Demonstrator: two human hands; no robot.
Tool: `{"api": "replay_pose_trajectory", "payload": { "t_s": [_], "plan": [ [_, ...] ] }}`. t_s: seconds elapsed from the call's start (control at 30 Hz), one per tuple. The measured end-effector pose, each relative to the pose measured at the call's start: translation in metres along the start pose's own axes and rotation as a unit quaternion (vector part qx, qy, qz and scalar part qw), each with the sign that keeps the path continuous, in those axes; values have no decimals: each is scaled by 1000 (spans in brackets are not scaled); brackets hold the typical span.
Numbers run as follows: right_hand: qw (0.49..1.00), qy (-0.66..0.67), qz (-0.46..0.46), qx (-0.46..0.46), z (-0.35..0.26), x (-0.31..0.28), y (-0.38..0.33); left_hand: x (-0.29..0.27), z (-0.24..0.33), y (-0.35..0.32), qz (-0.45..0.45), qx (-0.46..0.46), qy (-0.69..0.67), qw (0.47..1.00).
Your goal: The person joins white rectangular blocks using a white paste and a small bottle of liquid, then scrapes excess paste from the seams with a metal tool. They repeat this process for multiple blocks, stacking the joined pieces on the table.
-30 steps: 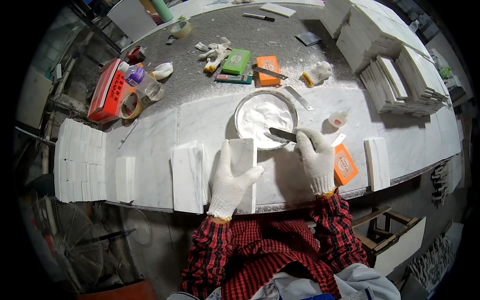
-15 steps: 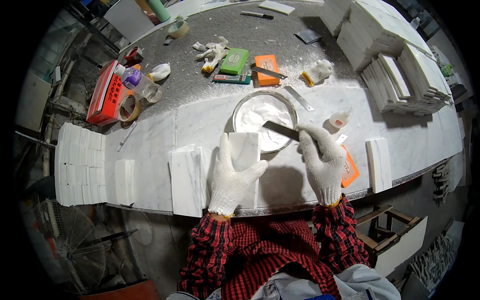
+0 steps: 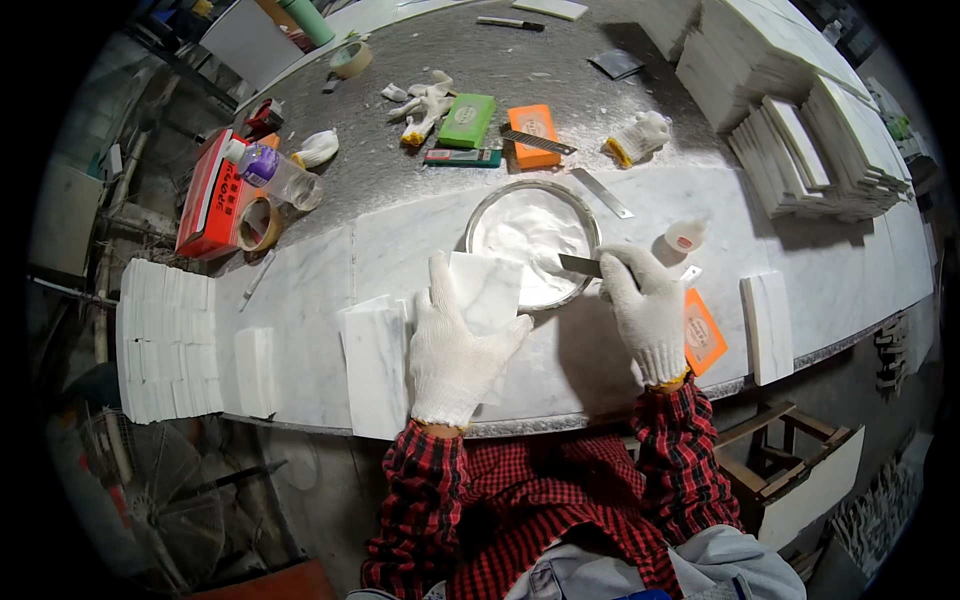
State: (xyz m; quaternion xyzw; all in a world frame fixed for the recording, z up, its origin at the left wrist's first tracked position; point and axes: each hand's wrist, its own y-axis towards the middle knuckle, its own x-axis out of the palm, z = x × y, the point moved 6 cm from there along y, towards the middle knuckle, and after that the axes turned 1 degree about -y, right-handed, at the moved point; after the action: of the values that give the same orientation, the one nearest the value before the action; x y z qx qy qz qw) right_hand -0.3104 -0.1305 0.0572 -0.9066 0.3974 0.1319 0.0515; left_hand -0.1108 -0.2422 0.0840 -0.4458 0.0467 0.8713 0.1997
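Pale marble tile [image 3: 490, 285] lies at the near-left side of the bowl [image 3: 470, 235], its far corner overlapping the rim from where I stand; whether they touch I cannot tell. The left hand [image 3: 455, 355], gloved, clasps it across the width, fingers along one edge and thumb stretched out on the other side, probably to steady it and leave most of the upper face bare. Right hand [image 3: 645, 305], gloved too, pinches a dark blade [image 3: 580, 266] near one end, thumb and fingers pressed together; the free end points left over the white paste [image 3: 520, 235], a grip that seems meant to keep the glove out of it. Right wrist fairly straight, knuckles uppermost, a shadow on the table [image 3: 410, 235] suggesting the hand is raised. Both forearms come up from the bench edge in checked sleeves, elbows low. Bowl sits just ahead of both hands, presumably for a short reach. Just beside the right hand: an orange box [image 3: 704, 332] and a small bottle [image 3: 686, 237]. Further out, a tile stack [image 3: 168, 345] stands at far left, ranged neatly, perhaps to save room.
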Motion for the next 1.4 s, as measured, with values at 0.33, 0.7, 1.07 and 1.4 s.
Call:
{"api": "replay_pose_trajectory", "payload": {
  "t_s": [0.33, 0.7, 1.07, 1.4],
  "plan": [
    [997, 65, 12, -30, -47, 0, -12, 14, -17, 12, -90, -30, -149, 984],
    [964, -160, 73, -200, -41, -15, -18, -3, 45, -1, 13, 179, 290, 940],
    [952, -202, 53, -225, -21, -29, -35, -18, 58, -26, 25, 161, 266, 950],
    [961, -200, 34, -190, -10, -57, -70, -21, 58, 0, 85, 153, 321, 931]
  ]
}}
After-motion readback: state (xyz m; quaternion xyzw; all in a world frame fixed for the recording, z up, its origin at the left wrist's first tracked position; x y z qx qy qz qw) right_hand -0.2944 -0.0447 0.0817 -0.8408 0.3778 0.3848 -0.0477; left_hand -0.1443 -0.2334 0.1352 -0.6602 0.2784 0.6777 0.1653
